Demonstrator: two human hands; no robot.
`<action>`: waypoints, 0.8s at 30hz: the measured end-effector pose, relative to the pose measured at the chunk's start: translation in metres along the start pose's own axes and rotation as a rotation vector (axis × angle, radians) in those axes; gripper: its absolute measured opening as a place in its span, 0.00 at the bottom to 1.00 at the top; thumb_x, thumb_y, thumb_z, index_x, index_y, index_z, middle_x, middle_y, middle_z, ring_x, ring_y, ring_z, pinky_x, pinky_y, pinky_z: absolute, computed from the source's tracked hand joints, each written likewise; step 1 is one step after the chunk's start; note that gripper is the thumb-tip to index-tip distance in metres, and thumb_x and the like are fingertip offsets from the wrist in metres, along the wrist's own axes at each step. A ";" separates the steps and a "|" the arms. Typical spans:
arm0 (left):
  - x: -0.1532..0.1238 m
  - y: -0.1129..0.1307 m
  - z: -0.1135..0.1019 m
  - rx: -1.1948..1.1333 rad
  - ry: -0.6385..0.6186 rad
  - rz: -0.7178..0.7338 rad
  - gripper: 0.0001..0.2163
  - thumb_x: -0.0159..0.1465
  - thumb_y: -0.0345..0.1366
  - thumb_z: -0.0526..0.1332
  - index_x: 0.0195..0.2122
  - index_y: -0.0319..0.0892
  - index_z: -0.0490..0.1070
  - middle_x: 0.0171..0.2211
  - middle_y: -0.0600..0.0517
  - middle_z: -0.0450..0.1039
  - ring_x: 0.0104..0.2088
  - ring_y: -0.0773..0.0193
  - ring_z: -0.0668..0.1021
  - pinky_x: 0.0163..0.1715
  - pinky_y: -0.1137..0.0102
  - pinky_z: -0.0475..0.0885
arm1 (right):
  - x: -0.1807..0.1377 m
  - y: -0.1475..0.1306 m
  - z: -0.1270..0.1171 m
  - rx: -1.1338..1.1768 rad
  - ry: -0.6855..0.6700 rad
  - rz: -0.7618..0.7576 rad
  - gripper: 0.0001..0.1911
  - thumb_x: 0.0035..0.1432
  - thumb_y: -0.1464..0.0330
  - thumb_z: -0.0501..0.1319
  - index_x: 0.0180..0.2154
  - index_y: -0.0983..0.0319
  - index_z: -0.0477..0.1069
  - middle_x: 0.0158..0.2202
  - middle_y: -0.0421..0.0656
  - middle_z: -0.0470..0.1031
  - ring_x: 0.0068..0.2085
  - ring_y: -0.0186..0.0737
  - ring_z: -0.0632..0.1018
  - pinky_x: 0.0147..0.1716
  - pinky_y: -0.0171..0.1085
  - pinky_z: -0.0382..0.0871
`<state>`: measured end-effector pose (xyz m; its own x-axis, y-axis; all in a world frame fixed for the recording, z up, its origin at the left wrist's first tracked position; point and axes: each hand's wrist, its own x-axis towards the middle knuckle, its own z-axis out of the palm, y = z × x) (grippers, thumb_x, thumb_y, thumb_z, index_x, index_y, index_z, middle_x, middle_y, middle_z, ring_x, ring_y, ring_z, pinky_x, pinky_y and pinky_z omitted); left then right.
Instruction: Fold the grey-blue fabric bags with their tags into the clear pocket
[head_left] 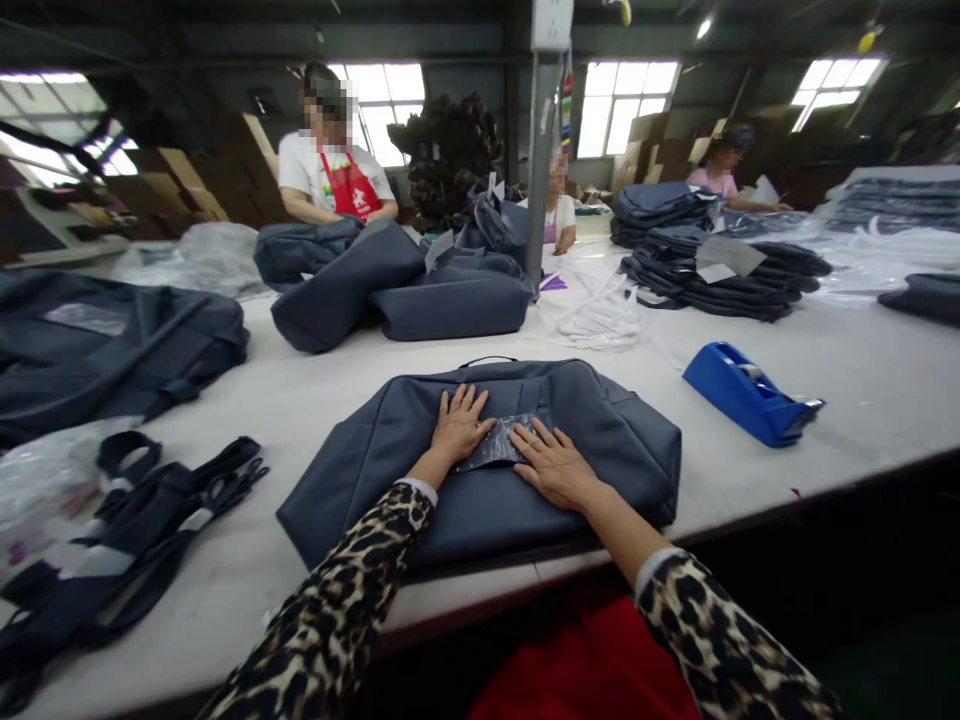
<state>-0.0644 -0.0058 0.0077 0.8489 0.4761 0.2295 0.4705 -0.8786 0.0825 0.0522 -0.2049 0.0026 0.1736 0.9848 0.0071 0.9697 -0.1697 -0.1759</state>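
A dark blue-grey bag (pixel 480 515) lies flat on the white table in front of me, its thin black loop at the far edge. On its middle rests a piece of clear plastic film (pixel 491 447), shiny and slightly creased. My left hand (pixel 459 428) presses flat on the bag with fingers spread, the thumb at the film's left edge. From the other side my right hand (pixel 553 465) lies flat, fingers apart, its fingertips over the film's right part. Neither hand is closed around anything.
A blue tape dispenser (pixel 750 390) stands to the right. Dark straps (pixel 142 520) lie at left, below another bag (pixel 112 345). Several bags (pixel 454 300) are heaped beyond, beside a metal post (pixel 538 180). Stacked bags (pixel 720 270) sit back right. Co-workers (pixel 337 170) work across the table.
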 end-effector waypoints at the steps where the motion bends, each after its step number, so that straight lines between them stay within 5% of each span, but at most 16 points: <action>1: -0.007 0.007 -0.008 -0.038 0.005 0.008 0.24 0.70 0.42 0.54 0.66 0.40 0.58 0.67 0.41 0.54 0.68 0.50 0.54 0.67 0.46 0.44 | 0.000 -0.001 -0.001 0.013 0.004 -0.006 0.31 0.69 0.54 0.46 0.69 0.54 0.46 0.71 0.40 0.46 0.71 0.49 0.45 0.66 0.56 0.45; 6: -0.088 0.058 -0.044 -0.441 -0.108 0.266 0.23 0.69 0.42 0.56 0.63 0.45 0.61 0.63 0.45 0.62 0.63 0.57 0.65 0.64 0.60 0.61 | -0.002 -0.001 -0.004 0.077 0.039 -0.032 0.30 0.69 0.53 0.44 0.68 0.55 0.48 0.71 0.40 0.48 0.71 0.48 0.46 0.66 0.57 0.44; 11: -0.149 0.087 -0.041 -0.236 -0.197 0.321 0.36 0.59 0.38 0.65 0.68 0.45 0.53 0.66 0.44 0.56 0.64 0.48 0.61 0.65 0.53 0.59 | -0.005 -0.001 -0.006 0.134 0.101 -0.030 0.29 0.69 0.54 0.47 0.67 0.56 0.52 0.70 0.42 0.52 0.70 0.49 0.49 0.66 0.57 0.46; 15: -0.148 0.096 -0.024 -0.062 -0.151 0.296 0.33 0.57 0.25 0.57 0.66 0.36 0.57 0.64 0.40 0.59 0.63 0.47 0.63 0.64 0.54 0.60 | -0.022 -0.011 -0.020 0.165 0.182 -0.006 0.27 0.68 0.56 0.51 0.63 0.60 0.60 0.67 0.46 0.58 0.68 0.52 0.55 0.64 0.56 0.52; 19: -0.139 0.099 -0.017 0.014 -0.113 0.275 0.26 0.60 0.20 0.49 0.60 0.35 0.65 0.61 0.39 0.64 0.59 0.47 0.68 0.60 0.53 0.64 | -0.072 -0.032 -0.038 0.201 0.322 -0.006 0.24 0.67 0.59 0.54 0.62 0.58 0.61 0.68 0.45 0.57 0.68 0.50 0.55 0.65 0.54 0.53; 24: -0.106 0.087 -0.061 -0.157 -0.072 0.247 0.27 0.59 0.22 0.52 0.61 0.41 0.64 0.59 0.45 0.68 0.58 0.54 0.71 0.59 0.59 0.67 | -0.161 -0.050 -0.043 0.424 0.634 -0.015 0.20 0.68 0.68 0.53 0.60 0.56 0.64 0.63 0.44 0.65 0.64 0.42 0.63 0.63 0.47 0.60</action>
<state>-0.1281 -0.1352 0.0501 0.9504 0.2442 0.1926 0.2096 -0.9605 0.1832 -0.0170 -0.3568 0.0530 0.3505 0.7551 0.5540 0.8461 -0.0017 -0.5331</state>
